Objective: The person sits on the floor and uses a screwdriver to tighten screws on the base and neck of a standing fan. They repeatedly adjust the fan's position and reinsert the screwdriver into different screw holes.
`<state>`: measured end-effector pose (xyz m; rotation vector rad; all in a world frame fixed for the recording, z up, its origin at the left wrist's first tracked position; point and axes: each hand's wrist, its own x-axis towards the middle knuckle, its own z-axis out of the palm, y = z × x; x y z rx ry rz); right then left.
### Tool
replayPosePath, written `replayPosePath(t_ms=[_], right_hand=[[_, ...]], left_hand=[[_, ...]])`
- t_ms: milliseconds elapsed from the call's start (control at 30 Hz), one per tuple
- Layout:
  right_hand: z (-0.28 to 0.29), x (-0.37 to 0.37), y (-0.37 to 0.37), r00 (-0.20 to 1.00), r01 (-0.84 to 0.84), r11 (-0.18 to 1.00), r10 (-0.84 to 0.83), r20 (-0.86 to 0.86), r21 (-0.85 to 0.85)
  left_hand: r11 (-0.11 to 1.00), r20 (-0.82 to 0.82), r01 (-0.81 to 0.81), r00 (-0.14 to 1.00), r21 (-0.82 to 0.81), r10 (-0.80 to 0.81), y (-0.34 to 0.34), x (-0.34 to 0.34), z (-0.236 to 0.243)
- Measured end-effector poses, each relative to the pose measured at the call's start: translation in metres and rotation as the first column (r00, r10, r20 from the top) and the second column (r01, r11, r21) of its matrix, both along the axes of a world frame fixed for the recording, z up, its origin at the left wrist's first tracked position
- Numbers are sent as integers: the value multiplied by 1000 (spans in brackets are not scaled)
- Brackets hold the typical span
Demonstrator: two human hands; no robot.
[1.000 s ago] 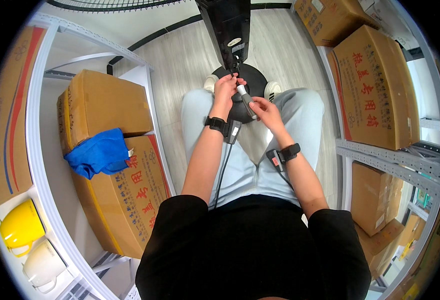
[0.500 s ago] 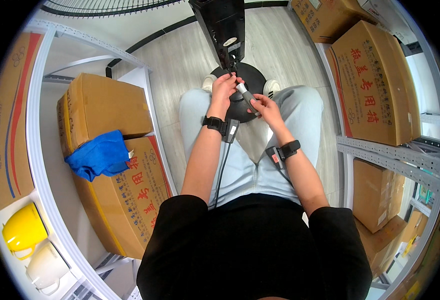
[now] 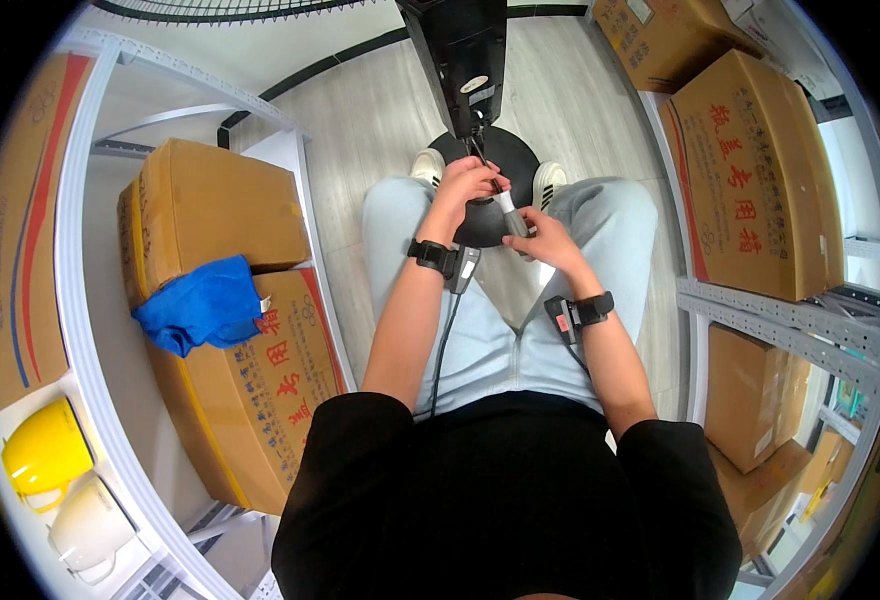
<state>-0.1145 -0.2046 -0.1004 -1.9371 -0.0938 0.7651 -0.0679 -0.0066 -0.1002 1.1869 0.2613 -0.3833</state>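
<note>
My right hand (image 3: 548, 242) is closed around the grey handle of a screwdriver (image 3: 511, 213), whose white collar and dark shaft point up toward a black upright housing (image 3: 457, 65). The fingers of my left hand (image 3: 468, 188) are closed about the screwdriver's shaft, just below the housing's lower end. Small dark parts or wires (image 3: 477, 128) show at that lower end, too fine to make out. The tip of the shaft reaches them, but whether it sits in a screw cannot be told. A round black base (image 3: 517, 152) lies on the floor beneath, between my shoes.
Metal shelves with cardboard boxes (image 3: 215, 205) stand at my left, a blue cloth (image 3: 203, 305) draped over them. Yellow (image 3: 48, 452) and white (image 3: 90, 525) mugs stand at lower left. More boxes (image 3: 750, 175) fill the right shelves. A wire fan guard (image 3: 230, 8) crosses the top edge.
The screwdriver has shifted slightly down and right, and its handle stands steeper. My left fingers have come down along its shaft. The whole view has shifted a little.
</note>
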Motion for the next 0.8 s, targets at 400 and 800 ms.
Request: replayPosePath(t_ms=[400, 800], right_hand=[[96, -12, 5, 881, 226, 973, -188, 434, -38], [102, -17, 39, 789, 361, 930, -346, 508, 73]], left_hand=[[969, 287, 25, 957, -245, 48, 1, 11, 38], [907, 241, -53, 956, -417, 166, 11, 19, 32]])
